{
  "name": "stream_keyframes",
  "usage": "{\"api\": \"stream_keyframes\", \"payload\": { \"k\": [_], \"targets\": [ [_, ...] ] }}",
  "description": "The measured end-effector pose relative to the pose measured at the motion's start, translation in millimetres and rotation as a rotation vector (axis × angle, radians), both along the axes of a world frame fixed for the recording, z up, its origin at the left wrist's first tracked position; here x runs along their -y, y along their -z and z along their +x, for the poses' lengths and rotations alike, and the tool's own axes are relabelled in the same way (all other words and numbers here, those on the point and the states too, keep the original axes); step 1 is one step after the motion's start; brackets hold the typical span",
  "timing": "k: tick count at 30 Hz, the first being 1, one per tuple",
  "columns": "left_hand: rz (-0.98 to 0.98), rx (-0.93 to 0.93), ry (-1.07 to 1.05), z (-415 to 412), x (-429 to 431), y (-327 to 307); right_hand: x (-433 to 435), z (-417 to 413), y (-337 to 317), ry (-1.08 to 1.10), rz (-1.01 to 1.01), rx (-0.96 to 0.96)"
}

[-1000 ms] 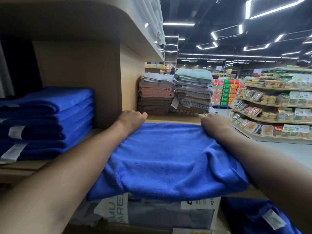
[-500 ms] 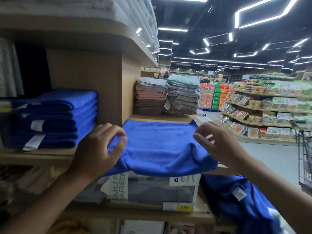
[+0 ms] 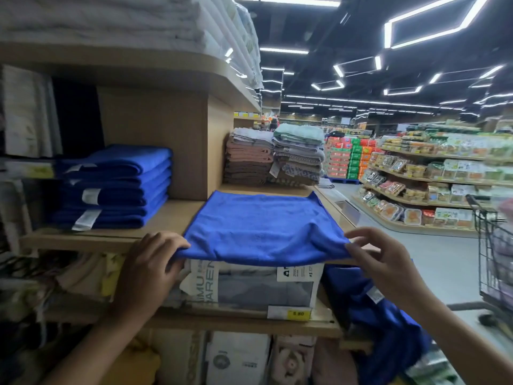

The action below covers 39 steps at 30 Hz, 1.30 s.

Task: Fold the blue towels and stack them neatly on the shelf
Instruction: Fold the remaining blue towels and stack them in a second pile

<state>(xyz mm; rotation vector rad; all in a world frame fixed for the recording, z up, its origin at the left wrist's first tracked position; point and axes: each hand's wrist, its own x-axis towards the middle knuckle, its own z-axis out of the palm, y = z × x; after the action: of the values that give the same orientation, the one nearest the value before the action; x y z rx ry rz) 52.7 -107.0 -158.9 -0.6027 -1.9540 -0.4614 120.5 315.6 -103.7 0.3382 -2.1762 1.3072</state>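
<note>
Supermarket aisles ran back under strips of ceiling light, with grocery racks (image 3: 430, 184) of packaged food at the right of the frame and a wire shopping cart (image 3: 494, 251) at the far right edge. Nearer, a wooden shelf (image 3: 172, 218) filled the left and middle. White linens (image 3: 111, 18) were piled on the board above it at the upper left.

On the shelf, left of centre, sat a folded blue stack (image 3: 116, 187), several towels high, with white labels showing on the near side. Further back, beyond a wooden divider, stood two piles of brown and grey towels (image 3: 274, 157).

At centre lay the blue towel (image 3: 263, 226), spread flat on the shelf with its near edge hanging a little over the front lip. Below it on the next board was a grey packaged item (image 3: 249, 287), with a yellow price tag (image 3: 298, 313) on the board's front edge.

The left hand (image 3: 150, 262) gripped the towel's near left corner, fingers curled over the cloth. The right hand (image 3: 388, 262) was at the near right corner: its thumb tip touched the corner, while the other fingers were spread and loosely bent above it, not closed on the cloth.

Another blue cloth (image 3: 383, 315) hung in a heap at the lower right, below the right forearm.
</note>
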Motion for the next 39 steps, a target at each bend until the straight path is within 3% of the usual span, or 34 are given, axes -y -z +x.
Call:
{"api": "stream_keyframes", "payload": {
  "k": [2,5,10,13,16,21,24,27,33,39],
  "targets": [
    [-0.004,0.016,0.023,0.2,12.9,0.1,-18.3,10.0,4.1,0.031,-0.05,-0.005],
    [-0.078,0.045,0.076,4.7,20.8,-4.4,-28.5,28.9,12.3,0.077,0.067,0.017],
    [-0.205,0.096,0.156,12.8,21.5,-28.9,-26.6,32.5,0.7,0.361,0.63,-0.032],
    [-0.098,0.161,0.199,1.4,10.5,-54.4,-16.4,13.9,-32.4,0.355,0.577,-0.065],
    [0.059,0.338,0.069,-38.8,-19.2,-85.4,4.2,-34.6,-65.8,0.306,0.608,0.1],
    [0.064,0.691,-0.261,-129.5,-49.7,-106.1,17.0,-141.7,-81.8,0.353,0.79,0.46],
    [-0.055,0.839,-0.446,-164.9,-54.1,-98.7,6.8,-192.9,-67.8,0.407,0.744,0.504],
    [-0.046,0.843,-0.51,-186.4,-56.0,-96.4,-4.0,-228.2,-54.6,0.461,0.699,0.459],
    [0.167,0.831,-0.371,-209.7,-58.2,-90.7,-8.1,-268.3,-48.8,0.491,0.61,0.41],
    [0.274,0.783,-0.256,-215.0,-63.3,-89.0,-8.3,-286.4,-56.4,0.47,0.384,0.537]
  ]
}}
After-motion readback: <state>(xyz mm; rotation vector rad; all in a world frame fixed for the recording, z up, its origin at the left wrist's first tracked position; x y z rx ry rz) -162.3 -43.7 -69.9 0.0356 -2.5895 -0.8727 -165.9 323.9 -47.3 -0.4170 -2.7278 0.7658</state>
